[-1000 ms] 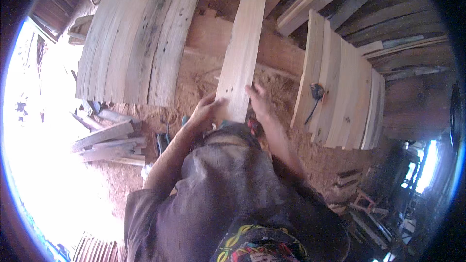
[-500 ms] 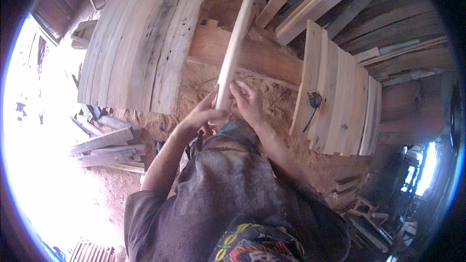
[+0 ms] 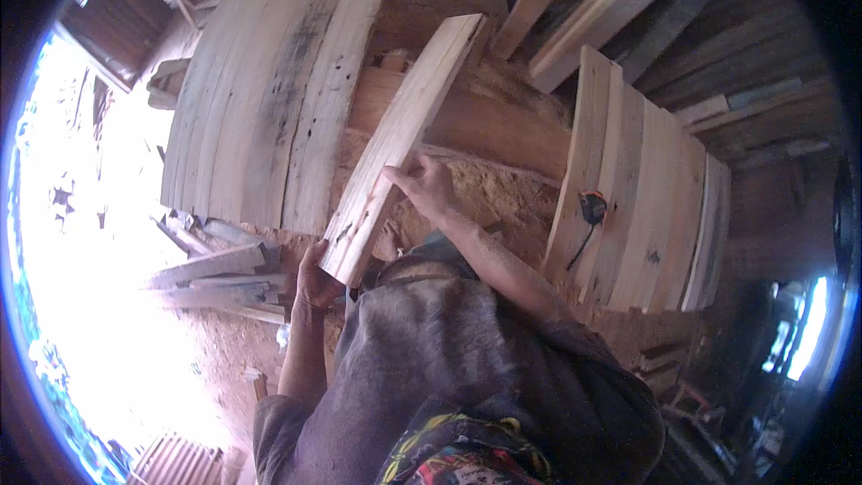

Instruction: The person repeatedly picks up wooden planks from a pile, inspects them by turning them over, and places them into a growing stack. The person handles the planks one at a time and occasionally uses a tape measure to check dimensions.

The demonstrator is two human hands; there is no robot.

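A pale wooden board (image 3: 404,130) slants up and away in front of my body, one broad face toward me. Dark marks and a knot show near its lower end. My left hand (image 3: 316,280) grips that lower end at the left corner, its fingers partly hidden by the wood. Farther up, my right hand (image 3: 426,187) holds the right edge, with the thumb on the face and the other fingers bent behind. The board's far end hangs over a reddish-brown beam (image 3: 494,139).
To the left lies a row of boards side by side (image 3: 260,108); another row (image 3: 642,189) is at the right, with a dark tape measure (image 3: 593,207) on it. Long timbers (image 3: 611,13) lean at the back. Offcuts (image 3: 215,265) are heaped at the left over sawdust.
The board has turned from edge-on to showing its broad face, and its near end has swung left and toward me. My left hand moved down and left with it; my right shifted slightly.
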